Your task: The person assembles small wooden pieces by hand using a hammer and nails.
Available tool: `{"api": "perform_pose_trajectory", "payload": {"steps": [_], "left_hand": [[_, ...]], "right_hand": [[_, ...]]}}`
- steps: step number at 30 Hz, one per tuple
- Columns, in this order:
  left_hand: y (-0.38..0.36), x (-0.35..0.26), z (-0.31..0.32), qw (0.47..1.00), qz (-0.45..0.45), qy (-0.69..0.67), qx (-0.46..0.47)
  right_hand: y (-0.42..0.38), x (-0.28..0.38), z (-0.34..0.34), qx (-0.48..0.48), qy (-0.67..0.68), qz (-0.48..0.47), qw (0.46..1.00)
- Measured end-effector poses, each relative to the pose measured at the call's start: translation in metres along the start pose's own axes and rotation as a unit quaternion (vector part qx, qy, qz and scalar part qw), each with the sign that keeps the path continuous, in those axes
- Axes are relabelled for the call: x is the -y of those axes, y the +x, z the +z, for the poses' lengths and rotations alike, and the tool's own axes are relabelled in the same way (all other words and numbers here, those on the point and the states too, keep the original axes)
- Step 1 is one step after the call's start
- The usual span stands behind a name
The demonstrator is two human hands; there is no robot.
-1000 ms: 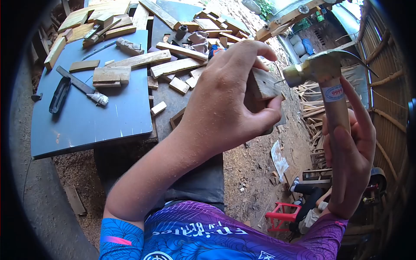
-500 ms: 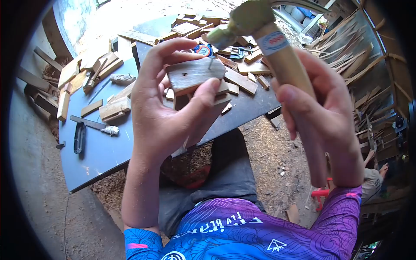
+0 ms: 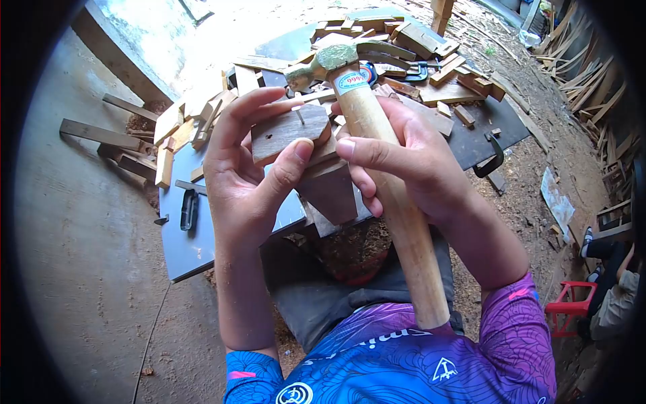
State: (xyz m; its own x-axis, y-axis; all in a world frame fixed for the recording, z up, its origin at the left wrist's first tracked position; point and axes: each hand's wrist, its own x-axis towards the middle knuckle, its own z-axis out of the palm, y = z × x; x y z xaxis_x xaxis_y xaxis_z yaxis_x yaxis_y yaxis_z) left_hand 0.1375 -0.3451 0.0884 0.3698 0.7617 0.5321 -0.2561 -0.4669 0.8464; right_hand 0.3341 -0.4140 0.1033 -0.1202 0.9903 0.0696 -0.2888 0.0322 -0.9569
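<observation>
My left hand [image 3: 245,161] grips a small wooden block [image 3: 286,133] with its thumb on the near edge and fingers behind. A nail [image 3: 301,118] stands upright in the block's top, and a dark hole shows near the left end. Below it is a tapered wooden piece [image 3: 330,192], close against the block. My right hand [image 3: 410,151] is wrapped round the wooden handle of a claw hammer [image 3: 387,161]. The hammer's metal head is just above and behind the nail, apart from it. The right fingertips are near the tapered piece; whether they touch it is unclear.
A blue-grey table [image 3: 188,249] bears many wood offcuts [image 3: 431,87], a black clamp [image 3: 490,158] and a black-handled tool [image 3: 189,210]. At the right are a red stool [image 3: 570,306], a seated person [image 3: 616,296] and stacked wood strips [image 3: 585,67].
The hammer has moved left and lower toward the block, with my right hand. The view has shifted, showing more of the right side and the red stool.
</observation>
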Motion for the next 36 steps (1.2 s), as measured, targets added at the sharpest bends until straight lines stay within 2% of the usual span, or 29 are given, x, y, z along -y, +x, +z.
{"api": "perform_pose_trajectory", "payload": {"steps": [2, 9, 14, 27, 30, 32, 33, 34, 35, 36], "left_hand": [[0.0, -0.002, 0.001, 1.0, -0.007, 0.004, 0.0], [0.0, -0.004, 0.006, 1.0, -0.014, 0.004, -0.005], [0.003, -0.001, 0.003, 1.0, -0.018, 0.016, -0.015], [0.008, 0.001, -0.001, 0.997, 0.028, 0.071, 0.013], [0.011, 0.002, 0.0, 0.997, 0.029, 0.067, 0.018], [0.013, -0.001, 0.003, 0.996, 0.027, 0.081, 0.017], [0.014, -0.002, 0.004, 0.996, 0.03, 0.08, 0.012], [0.015, -0.002, 0.006, 0.997, 0.03, 0.072, 0.014], [0.015, -0.002, 0.006, 0.997, 0.028, 0.065, 0.016], [0.016, -0.001, 0.003, 0.996, 0.028, 0.08, 0.022]], "right_hand": [[0.002, -0.007, 0.0, 0.003, 0.023, -0.03, 0.999], [0.001, -0.01, -0.006, 0.007, 0.031, -0.034, 0.999], [0.002, -0.008, -0.009, 0.015, 0.023, 0.008, 1.0], [0.002, -0.007, -0.009, 0.018, 0.004, 0.007, 1.0], [-0.002, 0.004, -0.009, -0.006, -0.07, -0.028, 0.997], [-0.003, 0.017, -0.016, -0.036, -0.216, -0.084, 0.972], [-0.006, 0.017, -0.02, -0.059, -0.259, -0.174, 0.948], [-0.012, 0.033, -0.02, -0.052, -0.276, -0.164, 0.946], [-0.015, 0.043, -0.023, -0.046, -0.321, -0.203, 0.924], [-0.022, 0.058, -0.017, -0.058, -0.328, -0.201, 0.921]]}}
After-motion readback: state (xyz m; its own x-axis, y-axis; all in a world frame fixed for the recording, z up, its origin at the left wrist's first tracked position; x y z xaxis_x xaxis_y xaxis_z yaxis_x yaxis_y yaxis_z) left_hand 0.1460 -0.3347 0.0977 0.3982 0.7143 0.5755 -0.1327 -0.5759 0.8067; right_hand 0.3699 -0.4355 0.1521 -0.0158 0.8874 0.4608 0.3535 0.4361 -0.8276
